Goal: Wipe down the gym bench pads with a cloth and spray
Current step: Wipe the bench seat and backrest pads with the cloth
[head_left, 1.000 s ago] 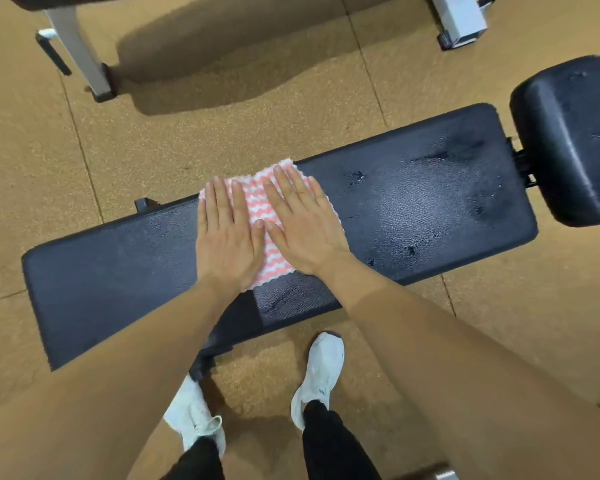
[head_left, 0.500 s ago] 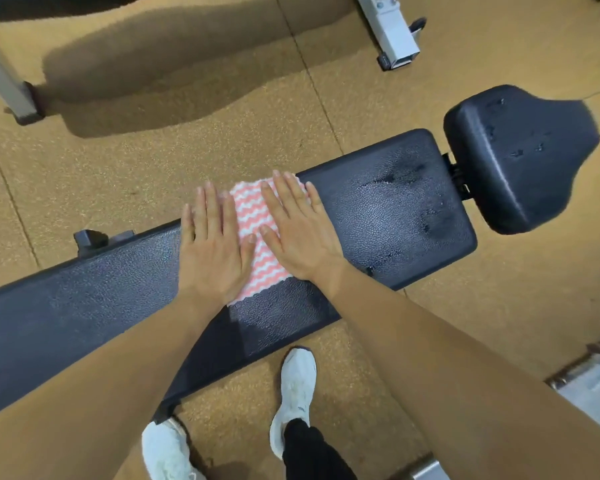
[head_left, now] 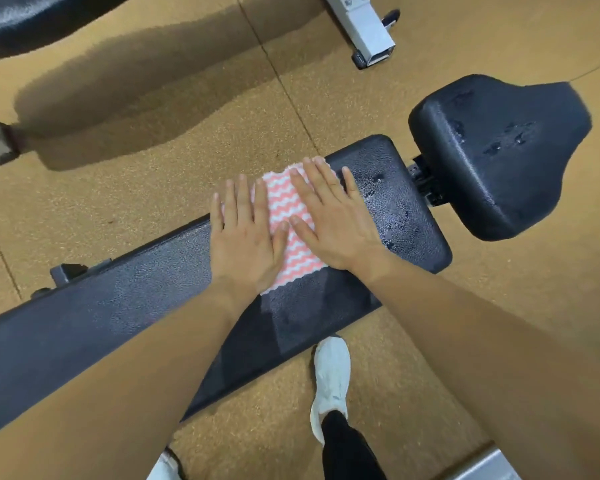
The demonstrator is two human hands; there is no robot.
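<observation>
The left hand (head_left: pixel 245 237) and right hand (head_left: pixel 333 226) press flat, side by side, on the pink zigzag cloth (head_left: pixel 291 244) near the long pad's (head_left: pixel 118 306) 2 o'clock end; beyond it the seat pad (head_left: pixel 499 150) carries droplets, probably spray, so it looks not yet wiped.

cloth (head_left: pixel 291 237): has slid along the long pad (head_left: pixel 118 306) toward 2 o'clock, from about mid-pad to near the end that faces the seat pad (head_left: pixel 499 154).
left hand (head_left: pixel 245 244): travelled with the cloth toward 2 o'clock.
right hand (head_left: pixel 336 226): moved likewise; its little finger now lies past the cloth's 3 o'clock edge, on bare pad.
wet stretch: narrowed to a strip at 3 o'clock of the right hand.
view: seat pad now whole at 2 o'clock; long pad's 8 o'clock end cut off.
left shoe (head_left: pixel 163 469): now only a sliver at 6 o'clock.
</observation>
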